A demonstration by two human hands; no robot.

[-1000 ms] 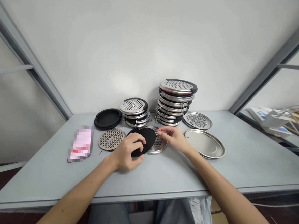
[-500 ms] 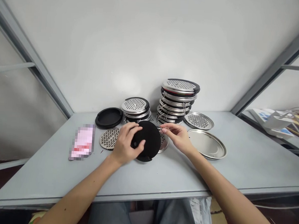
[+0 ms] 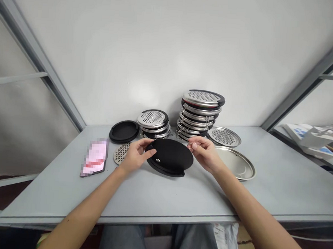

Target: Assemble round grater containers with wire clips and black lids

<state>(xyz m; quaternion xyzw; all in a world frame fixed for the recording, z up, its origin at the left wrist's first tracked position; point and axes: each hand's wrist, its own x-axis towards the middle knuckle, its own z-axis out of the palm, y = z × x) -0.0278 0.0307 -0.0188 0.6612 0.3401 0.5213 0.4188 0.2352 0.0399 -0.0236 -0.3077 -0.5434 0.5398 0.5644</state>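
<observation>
My left hand [image 3: 136, 154] grips the left rim of a black round lid [image 3: 171, 156], thumb on its face, holding it tilted above the table. A small light spot shows on the lid near my thumb. At the lid's upper right edge, my right hand [image 3: 205, 154] pinches a small wire clip [image 3: 192, 145], partly covered by the fingers. Left of the lid lies a round metal grater plate [image 3: 120, 153], partly hidden behind my left hand. A shiny round metal tray [image 3: 237, 162] lies beyond my right wrist.
Behind my hands stand a tall stack of metal-and-black round graters [image 3: 201, 111] and a shorter stack [image 3: 153, 120]. Another black lid [image 3: 123, 131] and a perforated plate [image 3: 224, 136] flank them. A pink-faced, blurred flat item [image 3: 95, 157] lies left on the grey table [image 3: 162, 199].
My left hand has turned the black lid flatter and shifted its grip to the left rim. My right hand, still pinching the wire clip, has moved slightly right. The view has shifted a little.
</observation>
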